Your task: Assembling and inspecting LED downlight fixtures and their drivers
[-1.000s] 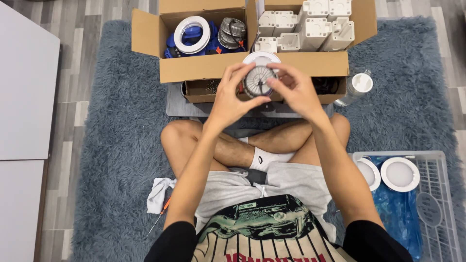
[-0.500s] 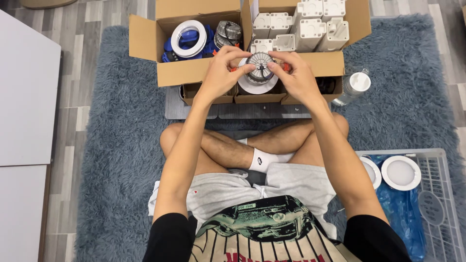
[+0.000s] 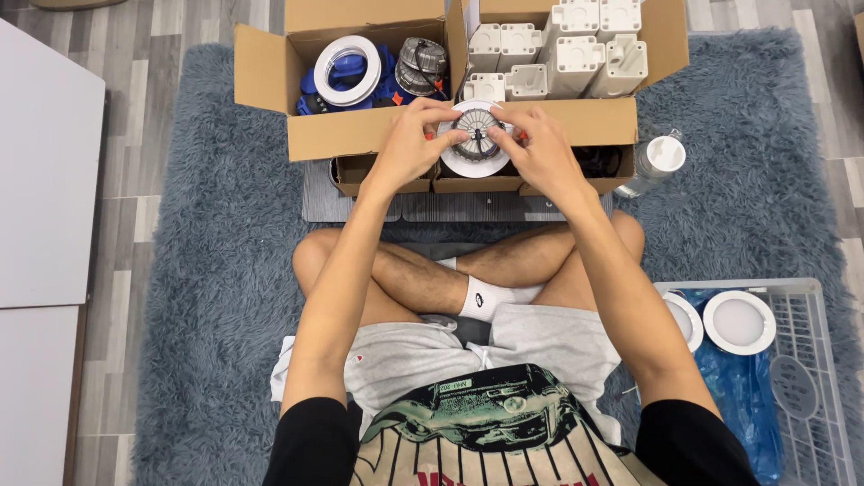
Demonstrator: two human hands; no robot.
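Two open brown cardboard boxes (image 3: 360, 130) (image 3: 576, 117) stand side by side above a lower carton (image 3: 387, 171)

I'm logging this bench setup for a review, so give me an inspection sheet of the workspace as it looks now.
Surface: grey-blue shaggy rug on grey plank floor.
Job's things: round downlight, white rim, finned back facing up.
Clutter: left carton with a white ring and blue wrapping; right carton with white moulded parts; white-capped bottle; crate with two finished white lights.
Grippers: left hand and right hand both pinch the downlight.
Cables: nothing seen.
Surroundings: white panels at the left.
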